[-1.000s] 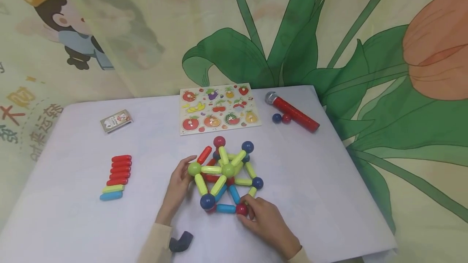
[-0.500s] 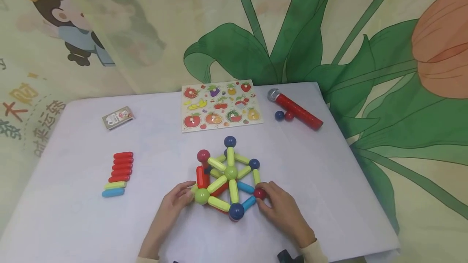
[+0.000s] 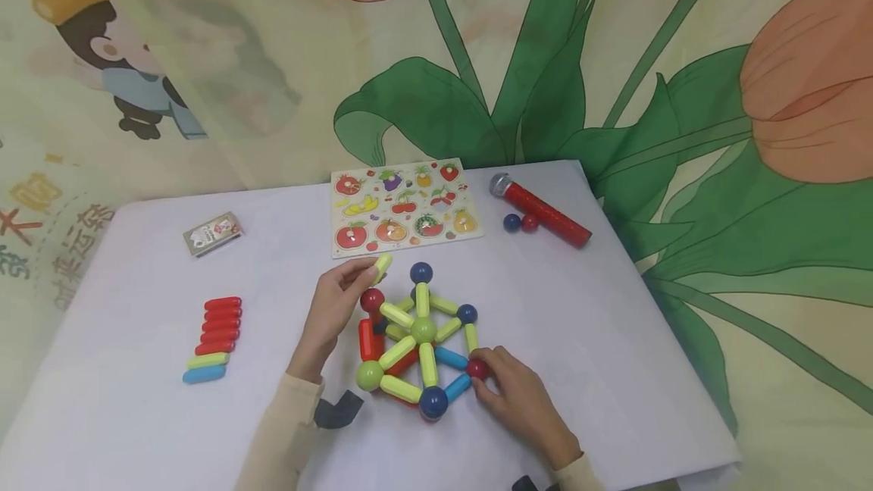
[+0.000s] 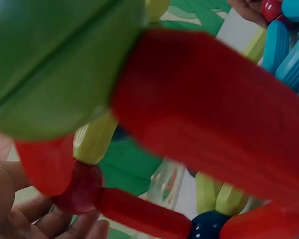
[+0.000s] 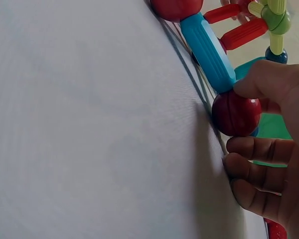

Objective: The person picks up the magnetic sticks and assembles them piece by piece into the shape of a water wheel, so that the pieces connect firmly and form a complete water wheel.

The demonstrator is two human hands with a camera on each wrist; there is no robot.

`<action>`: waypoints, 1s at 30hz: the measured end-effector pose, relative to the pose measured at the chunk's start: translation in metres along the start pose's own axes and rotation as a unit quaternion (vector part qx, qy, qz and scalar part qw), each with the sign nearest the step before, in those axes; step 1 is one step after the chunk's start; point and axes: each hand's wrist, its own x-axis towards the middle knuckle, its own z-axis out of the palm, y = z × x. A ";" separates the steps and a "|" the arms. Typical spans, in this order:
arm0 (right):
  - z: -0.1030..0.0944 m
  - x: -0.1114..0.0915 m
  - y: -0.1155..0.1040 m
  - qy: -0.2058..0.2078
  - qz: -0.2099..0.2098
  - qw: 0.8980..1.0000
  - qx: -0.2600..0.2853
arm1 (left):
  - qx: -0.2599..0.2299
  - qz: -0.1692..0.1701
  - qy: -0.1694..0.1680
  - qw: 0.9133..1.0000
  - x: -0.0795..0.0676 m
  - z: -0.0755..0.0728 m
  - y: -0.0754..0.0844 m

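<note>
A ball-and-stick magnetic model [image 3: 423, 329] of yellow-green, red and blue sticks and coloured balls stands mid-table. My left hand [image 3: 330, 309] pinches a loose yellow-green magnetic stick [image 3: 383, 268] just beyond the model's upper red ball [image 3: 372, 300]. In the left wrist view, my left hand's fingers [image 4: 50, 219] lie beside that red ball [image 4: 82, 189], and a green ball [image 4: 60, 59] and a red stick [image 4: 209, 104] block much of the view. My right hand [image 3: 514, 396] grips a red ball [image 3: 477, 369] at the model's lower right; a blue stick [image 5: 208, 52] joins that ball [image 5: 234, 113].
Several red sticks [image 3: 221, 325], a yellow-green stick [image 3: 208, 361] and a blue stick [image 3: 204, 374] lie in a row at left. Behind are a small box [image 3: 213, 233], a fruit puzzle board [image 3: 405, 207], a red microphone [image 3: 546, 211] and two loose balls [image 3: 520, 223].
The model has turned counterclockwise between the hands. My left hand has left its left side and moved up with the yellow-green stick. My right hand stays on the red ball.
</note>
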 end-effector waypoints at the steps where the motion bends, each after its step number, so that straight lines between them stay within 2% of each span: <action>1: 0.001 0.000 0.000 0.000 0.000 1.000 0.000 | 0.002 -0.008 -0.007 1.000 0.001 0.002 0.001; 8: 0.003 -0.001 0.002 0.009 -0.002 1.000 0.004 | 0.001 -0.024 -0.031 0.999 0.002 0.010 0.002; 17: 0.004 0.000 0.002 0.004 0.002 1.000 0.013 | 0.037 -0.063 -0.059 0.996 0.000 0.013 0.002; 30: 0.004 0.000 0.001 0.007 0.007 1.000 0.013 | 0.053 -0.034 -0.092 0.994 -0.003 0.016 0.001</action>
